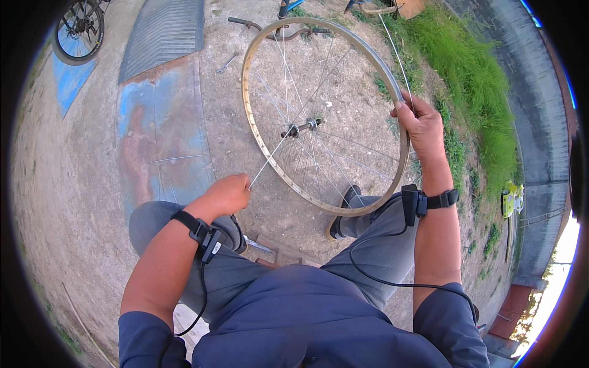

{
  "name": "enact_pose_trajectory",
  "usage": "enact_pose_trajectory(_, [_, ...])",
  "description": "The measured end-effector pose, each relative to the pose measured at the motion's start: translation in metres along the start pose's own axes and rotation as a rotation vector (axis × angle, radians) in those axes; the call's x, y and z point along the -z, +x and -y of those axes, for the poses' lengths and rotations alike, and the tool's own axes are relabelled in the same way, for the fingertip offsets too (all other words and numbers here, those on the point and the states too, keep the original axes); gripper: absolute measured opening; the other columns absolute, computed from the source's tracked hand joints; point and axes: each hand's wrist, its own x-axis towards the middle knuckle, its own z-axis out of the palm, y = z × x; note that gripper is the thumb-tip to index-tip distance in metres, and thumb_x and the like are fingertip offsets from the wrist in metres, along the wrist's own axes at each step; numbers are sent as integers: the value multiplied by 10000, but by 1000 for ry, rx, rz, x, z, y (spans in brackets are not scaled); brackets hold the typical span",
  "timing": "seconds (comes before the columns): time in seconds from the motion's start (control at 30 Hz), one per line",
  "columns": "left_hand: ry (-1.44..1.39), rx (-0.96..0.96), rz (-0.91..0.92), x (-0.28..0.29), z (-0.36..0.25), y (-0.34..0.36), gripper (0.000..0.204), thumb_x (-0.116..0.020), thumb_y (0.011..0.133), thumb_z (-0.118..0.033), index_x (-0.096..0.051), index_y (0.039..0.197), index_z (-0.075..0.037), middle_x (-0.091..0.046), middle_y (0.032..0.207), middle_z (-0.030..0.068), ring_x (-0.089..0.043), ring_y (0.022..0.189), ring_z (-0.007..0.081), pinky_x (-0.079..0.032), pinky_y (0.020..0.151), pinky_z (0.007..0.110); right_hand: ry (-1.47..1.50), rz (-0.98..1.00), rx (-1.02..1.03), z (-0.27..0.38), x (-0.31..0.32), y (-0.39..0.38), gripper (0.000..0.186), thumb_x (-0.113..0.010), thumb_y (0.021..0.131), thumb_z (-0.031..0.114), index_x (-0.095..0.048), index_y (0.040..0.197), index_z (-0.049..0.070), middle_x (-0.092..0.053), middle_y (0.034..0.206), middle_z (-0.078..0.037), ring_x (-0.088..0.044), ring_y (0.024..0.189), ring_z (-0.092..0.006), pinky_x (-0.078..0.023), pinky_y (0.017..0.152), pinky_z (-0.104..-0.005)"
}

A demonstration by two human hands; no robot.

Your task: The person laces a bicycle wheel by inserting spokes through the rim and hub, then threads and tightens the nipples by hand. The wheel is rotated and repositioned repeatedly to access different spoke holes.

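Note:
A bare bicycle wheel rim stands tilted in front of me, with its hub in the middle and thin spokes running between them. My right hand grips the rim's right side between thumb and fingers. From that hand a long loose spoke juts up and away past the rim. My left hand is closed in a pinch on the outer end of another spoke, which slants from the hub across the near left of the rim. The fingertips of the left hand are mostly hidden.
Several loose spokes lie on a rusty blue metal sheet at left. A wrench and a handlebar rest on the dirt beyond. A tyred wheel stands far left. Grass and a wall border the right.

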Motion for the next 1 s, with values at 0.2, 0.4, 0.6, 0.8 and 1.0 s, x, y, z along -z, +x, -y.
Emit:
enact_pose_trajectory(0.2, [17,-6,-6,0,2,0,181,-583,880,-149,-644,961,1,-734,858,201,-706,875,408,-529,789,509,-20,18,-2,-3,1,1,415,-721,977,235,-694,1333,25,-742,922,-22,-655,858,-72,-493,775,-241])
enact_pose_trajectory(0.4, [14,4,-9,0,2,0,182,-587,875,-154,-654,955,-4,-736,844,193,-709,862,402,-530,784,505,14,2,7,-5,0,1,429,-742,950,245,-699,1292,-11,-721,855,9,-612,801,-47,-484,745,-225])
enact_pose_trajectory(0.6, [2,12,2,2,-2,-1,181,-583,875,-155,-656,944,-4,-737,829,183,-712,853,389,-527,775,503,6,1,6,-4,1,0,424,-741,949,235,-702,1291,-13,-721,856,9,-613,795,-49,-484,746,-223])
enact_pose_trajectory(0.8, [12,11,-11,0,1,1,191,-595,873,-167,-667,952,-9,-729,872,211,-700,873,413,-525,778,511,16,2,10,-3,1,0,425,-737,951,232,-700,1291,-20,-723,857,2,-627,802,-53,-494,750,-226])
enact_pose_trajectory(1.0, [137,-30,-151,-2,9,5,183,-625,856,-168,-680,959,-27,-712,930,241,-680,908,445,-528,782,517,16,3,5,-3,1,0,433,-739,950,238,-697,1293,-22,-724,856,6,-622,795,-50,-487,739,-223])
